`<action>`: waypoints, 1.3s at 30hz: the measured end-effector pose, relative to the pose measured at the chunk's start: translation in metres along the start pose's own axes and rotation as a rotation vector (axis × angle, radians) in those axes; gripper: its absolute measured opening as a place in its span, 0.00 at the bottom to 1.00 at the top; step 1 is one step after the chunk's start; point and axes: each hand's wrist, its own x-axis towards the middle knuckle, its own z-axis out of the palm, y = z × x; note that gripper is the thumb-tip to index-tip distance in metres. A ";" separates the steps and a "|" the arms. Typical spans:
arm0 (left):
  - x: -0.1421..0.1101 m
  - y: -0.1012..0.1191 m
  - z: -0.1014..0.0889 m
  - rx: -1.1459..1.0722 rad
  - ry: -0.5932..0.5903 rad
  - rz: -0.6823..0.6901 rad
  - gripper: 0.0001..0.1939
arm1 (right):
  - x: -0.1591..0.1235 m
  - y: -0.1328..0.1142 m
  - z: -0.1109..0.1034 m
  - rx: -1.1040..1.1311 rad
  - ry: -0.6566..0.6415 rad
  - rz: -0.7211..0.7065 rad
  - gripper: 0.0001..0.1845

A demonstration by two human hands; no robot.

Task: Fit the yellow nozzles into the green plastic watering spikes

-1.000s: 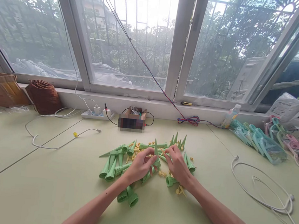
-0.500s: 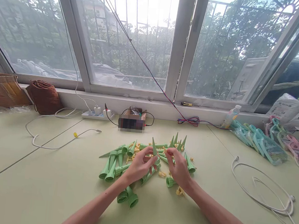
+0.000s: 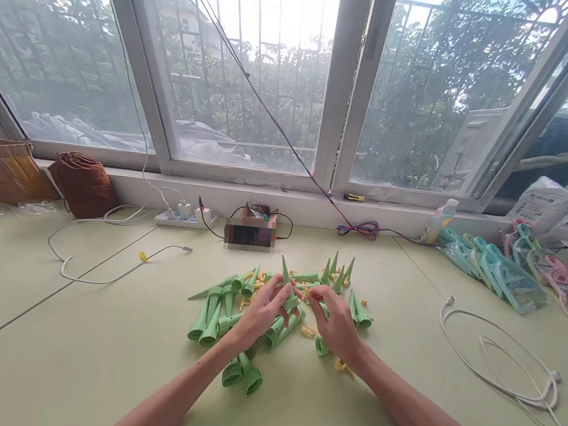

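Observation:
My left hand (image 3: 259, 314) is closed around a green plastic spike (image 3: 287, 283), holding it tip up above a heap of the same green spikes (image 3: 219, 310) on the pale green table (image 3: 100, 349). My right hand (image 3: 336, 322) pinches a small yellow piece (image 3: 306, 293) right beside the held spike. More small yellow pieces (image 3: 309, 332) lie scattered among the spikes. Two green spikes (image 3: 243, 373) lie just under my left wrist.
A white cable (image 3: 505, 368) loops on the table to the right, another white cable (image 3: 103, 262) to the left. A power strip (image 3: 183, 217) and a small box sit by the window sill. Teal and pink clips (image 3: 499, 270) are piled at the far right, a brown bag (image 3: 83, 183) at the far left.
Both hands lifted slightly off the heap and drew together. The green spike in my left hand rose and shifted left, and my right hand brought the yellow piece up to it.

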 end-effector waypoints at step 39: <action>-0.004 0.002 0.001 0.114 -0.022 0.075 0.14 | 0.001 -0.005 0.001 -0.021 -0.196 -0.138 0.09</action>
